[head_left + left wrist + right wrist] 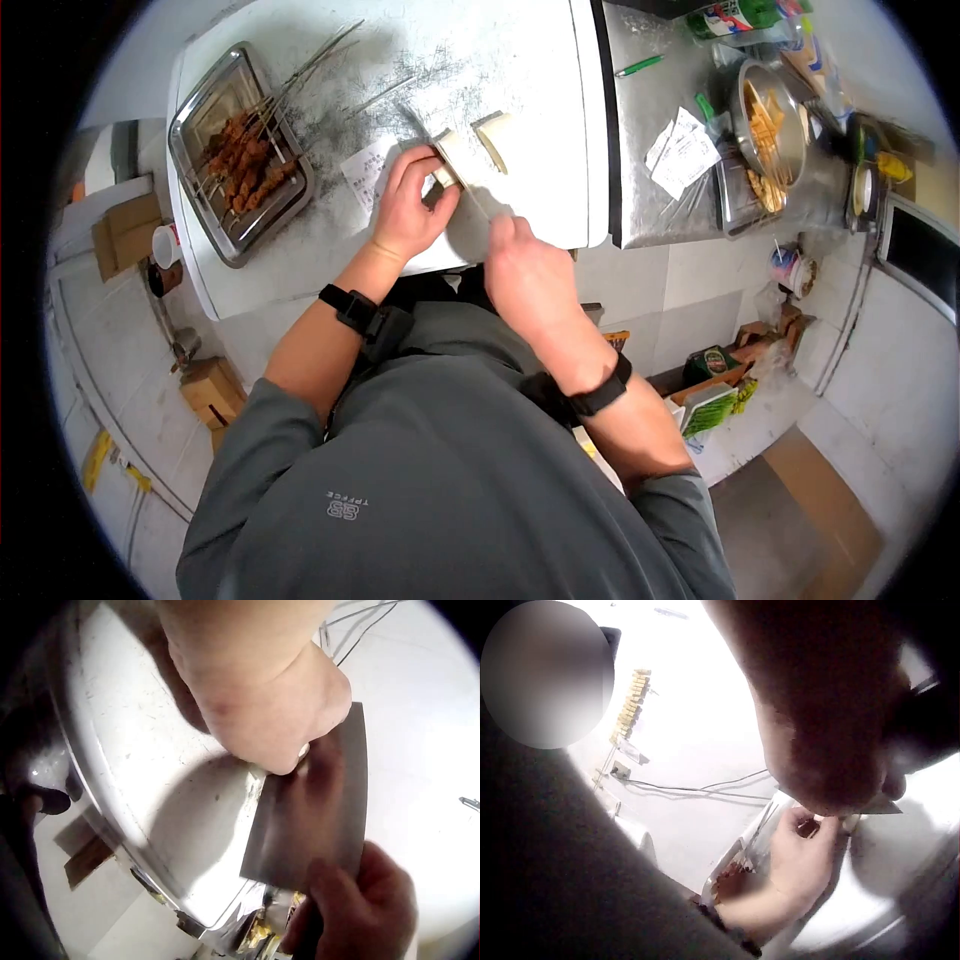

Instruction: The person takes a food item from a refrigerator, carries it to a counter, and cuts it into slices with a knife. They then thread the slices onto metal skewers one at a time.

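My right hand (530, 275) grips a cleaver (322, 806). Its broad metal blade stands close against the fingers of my left hand (408, 212) in the left wrist view. Those fingers curl round a pale, off-white piece of food (445, 172) on the white tabletop (545, 190), with the thumb on the near side. Much of this piece is hidden by the hand and the blade. Just beyond it to the right lies a second pale slab of food (492, 143). A printed paper slip (366, 178) lies left of my left hand.
A metal tray (178, 130) of skewered reddish meat (245, 165) is on the left of the table. Across a dark gap on the right, a steel counter (640, 110) carries paper slips (688, 155), a green pen (640, 66) and a steel bowl (797, 130) of yellowish strips.
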Available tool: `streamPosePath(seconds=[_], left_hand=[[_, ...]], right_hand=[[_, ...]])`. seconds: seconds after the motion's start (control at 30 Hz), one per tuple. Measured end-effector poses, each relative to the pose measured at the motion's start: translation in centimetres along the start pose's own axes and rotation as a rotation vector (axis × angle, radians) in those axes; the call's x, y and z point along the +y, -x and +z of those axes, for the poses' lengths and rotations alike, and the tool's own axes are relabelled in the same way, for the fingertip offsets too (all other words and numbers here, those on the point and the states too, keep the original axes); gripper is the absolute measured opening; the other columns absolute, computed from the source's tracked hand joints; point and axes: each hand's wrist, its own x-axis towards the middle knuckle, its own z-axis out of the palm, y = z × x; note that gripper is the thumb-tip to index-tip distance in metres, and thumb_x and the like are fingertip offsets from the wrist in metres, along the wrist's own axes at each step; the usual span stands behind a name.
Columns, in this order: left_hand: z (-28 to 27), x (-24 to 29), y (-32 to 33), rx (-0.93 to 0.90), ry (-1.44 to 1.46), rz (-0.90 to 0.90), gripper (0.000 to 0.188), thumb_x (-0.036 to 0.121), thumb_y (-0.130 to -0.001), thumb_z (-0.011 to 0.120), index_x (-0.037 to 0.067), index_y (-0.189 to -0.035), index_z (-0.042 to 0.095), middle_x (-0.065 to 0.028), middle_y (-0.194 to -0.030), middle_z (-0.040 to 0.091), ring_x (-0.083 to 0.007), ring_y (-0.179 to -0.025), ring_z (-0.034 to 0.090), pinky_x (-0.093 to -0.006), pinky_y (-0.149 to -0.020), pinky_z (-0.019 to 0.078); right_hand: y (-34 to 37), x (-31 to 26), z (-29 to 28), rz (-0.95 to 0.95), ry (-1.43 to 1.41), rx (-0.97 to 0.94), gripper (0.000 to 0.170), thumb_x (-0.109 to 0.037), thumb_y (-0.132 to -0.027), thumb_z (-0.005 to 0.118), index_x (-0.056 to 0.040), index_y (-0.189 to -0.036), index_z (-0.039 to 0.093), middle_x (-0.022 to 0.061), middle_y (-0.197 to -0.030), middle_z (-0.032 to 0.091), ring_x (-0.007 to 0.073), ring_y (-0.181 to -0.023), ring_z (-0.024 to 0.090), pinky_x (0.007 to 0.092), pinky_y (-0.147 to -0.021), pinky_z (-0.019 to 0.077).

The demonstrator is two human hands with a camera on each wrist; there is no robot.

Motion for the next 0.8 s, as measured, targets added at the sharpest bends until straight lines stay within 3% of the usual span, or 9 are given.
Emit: streamPosePath(seconds=[0.23,0.3,0.43,0.63,0.8], left_hand=[[-0.1,0.4,-0.3,0.031,0.011,0.011,0.037,0.009,-0.075,0.074,0.0,-0.106,0.056,-0.0162,-0.115,0.055,-0.0339,-0.103,0.057,-0.0381,-0.087,0.0489],[-0.1,0.3,-0.4,0.018,0.007,0.002,0.037,0.009,-0.075,0.074,0.0,-0.107,0.056,-0.0164,-0.115,0.055,-0.0339,-0.104,0.057,-0.0384,-0.087,0.0489],[0.1,-0.1,-0.2,0.01,-0.004,0.033,0.04,0.01,-0.075,0.074,0.0,-0.108,0.054,-0.0167,-0.116,0.054,-0.0338,-0.104,0.057,-0.0386,-0.087,0.049],[0.0,0.3,-0.4,0.027,0.005,0.044,0.04,0.01,-0.076,0.074,0.001,-0.108,0.053,-0.0163,-0.116,0.054,-0.0336,-0.102,0.058,-0.0378,-0.087,0.0496],[0.1,0.0,0.0,0.013,-0.004,0.045,0.04,0.011,-0.076,0.074,0.001,-0.108,0.053,-0.0165,-0.116,0.054,-0.0334,-0.102,0.058,-0.0379,-0.086,0.0499]], right_hand=[[1.3,1.2,1.3,-0.052,0.022,0.074,0.011,-0.006,-0.083,0.051,0.0002,-0.092,0.049,0.0152,-0.084,0.06,0.0298,-0.062,0.066,0.0383,-0.053,0.0542],[1.7,1.1,1.2,-0.013,0.031,0.02,0.01,-0.005,-0.083,0.051,-0.0002,-0.091,0.048,0.0151,-0.084,0.06,0.0293,-0.062,0.066,0.0381,-0.053,0.0544],[-1.7,-0.2,0.6,-0.066,0.044,0.049,0.011,-0.005,-0.082,0.051,0.0001,-0.092,0.048,0.015,-0.083,0.06,0.0291,-0.062,0.066,0.0376,-0.052,0.0544],[2.0,1.0,1.5,-0.019,-0.002,0.031,0.01,-0.005,-0.083,0.05,-0.0005,-0.092,0.048,0.0167,-0.087,0.059,0.0298,-0.064,0.066,0.0383,-0.054,0.0548],[-0.1,0.8,1.8,-0.003,-0.013,0.017,0.013,-0.006,-0.083,0.053,-0.0012,-0.094,0.047,0.016,-0.088,0.059,0.0323,-0.065,0.065,0.0404,-0.056,0.054]])
